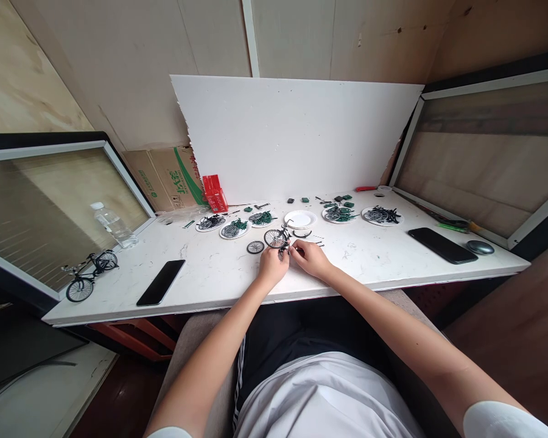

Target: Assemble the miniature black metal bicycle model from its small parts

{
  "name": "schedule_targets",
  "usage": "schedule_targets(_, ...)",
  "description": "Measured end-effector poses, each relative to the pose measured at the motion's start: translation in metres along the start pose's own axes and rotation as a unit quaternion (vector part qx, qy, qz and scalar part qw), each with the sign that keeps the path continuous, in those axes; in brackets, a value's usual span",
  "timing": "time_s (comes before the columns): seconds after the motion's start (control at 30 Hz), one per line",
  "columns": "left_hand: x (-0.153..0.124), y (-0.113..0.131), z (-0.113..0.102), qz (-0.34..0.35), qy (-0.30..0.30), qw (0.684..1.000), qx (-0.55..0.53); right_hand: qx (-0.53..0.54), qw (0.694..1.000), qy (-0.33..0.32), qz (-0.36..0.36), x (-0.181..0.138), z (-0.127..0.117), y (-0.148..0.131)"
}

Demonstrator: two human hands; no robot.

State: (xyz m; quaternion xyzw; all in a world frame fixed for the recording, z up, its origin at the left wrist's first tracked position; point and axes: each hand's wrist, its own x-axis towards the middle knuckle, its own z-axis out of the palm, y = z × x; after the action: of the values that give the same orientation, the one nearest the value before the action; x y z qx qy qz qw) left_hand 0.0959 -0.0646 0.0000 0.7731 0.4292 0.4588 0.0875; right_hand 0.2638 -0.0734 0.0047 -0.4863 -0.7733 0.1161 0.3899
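Both hands meet at a partly built black model bicycle (276, 238) near the front middle of the white table (356, 261). My left hand (274, 265) is closed around its lower part, with one spoked wheel standing up above the fingers. My right hand (309, 258) pinches at the bicycle's right side, and its fingertips cover whatever small piece they grip. A loose spoked wheel (256, 247) lies flat just left of the hands. Behind them are a curved black part (301, 235) and a white plate (300, 219).
Plates of small parts, one with wheels (234, 229) and one with black pieces (382, 216), line the back. A finished model bicycle (91, 274), a bottle (113, 224) and a phone (161, 283) are left. Another phone (442, 245) and a mouse (480, 247) are right.
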Motion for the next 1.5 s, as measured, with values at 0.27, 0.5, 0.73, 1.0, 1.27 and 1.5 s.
schedule_targets(0.27, -0.0003, 0.0005, 0.0004, -0.007, 0.003, 1.000, 0.000, 0.000, 1.000, 0.000, -0.002, -0.0001, 0.0008, -0.0002)
schedule_targets(0.5, -0.0006, 0.0008, 0.0003, -0.010, 0.002, 1.000, 0.001, -0.004, 1.000, -0.006, -0.007, 0.0001, 0.0010, 0.0004)
schedule_targets(0.73, -0.0003, 0.0005, 0.0009, -0.008, 0.005, 1.000, 0.004, -0.005, 1.000, -0.012, -0.010, 0.0004, 0.0016, 0.0016)
schedule_targets(1.0, 0.0000, 0.0017, 0.0000, -0.011, 0.002, 1.000, 0.002, -0.011, 1.000, -0.019, -0.013, 0.0006, 0.0016, 0.0018)
schedule_targets(1.27, 0.0002, 0.0032, -0.0018, -0.007, -0.001, 1.000, 0.001, -0.012, 0.999, -0.024, -0.018, 0.0010, 0.0022, 0.0034)
schedule_targets(1.5, 0.0002, 0.0043, -0.0021, -0.007, 0.001, 1.000, 0.002, -0.011, 0.999, -0.030, -0.016, 0.0006, 0.0017, 0.0023)
